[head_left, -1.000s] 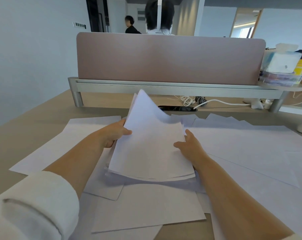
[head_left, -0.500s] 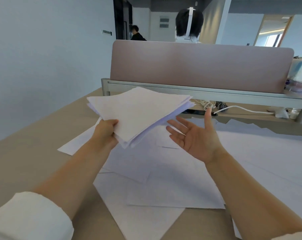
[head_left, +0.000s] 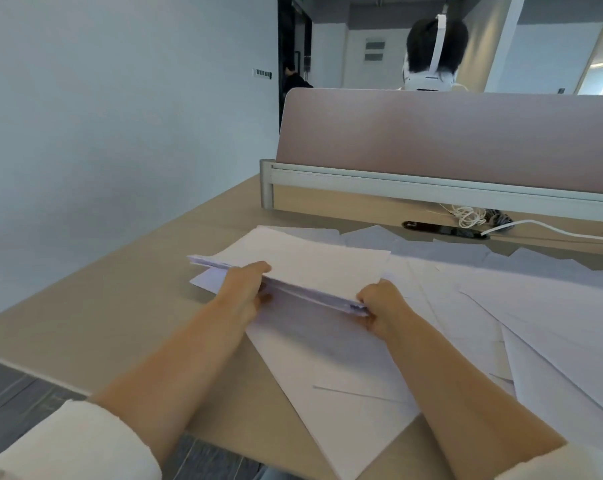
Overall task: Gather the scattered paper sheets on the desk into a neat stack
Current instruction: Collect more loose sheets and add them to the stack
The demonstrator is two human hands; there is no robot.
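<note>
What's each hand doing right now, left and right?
Left hand: closed on the left end of the paper stack.
Right hand: closed on the stack's right near corner.

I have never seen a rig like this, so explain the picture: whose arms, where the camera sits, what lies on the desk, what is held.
No machine here: a person wears a camera on the head, looking forward and down at their own bare arms. The left hand and right hand each grip the near edge of a stack of white paper sheets. More loose white sheets lie scattered on the light wooden desk. Behind stand a dusty-pink divider panel and a coiled white cable.
</note>
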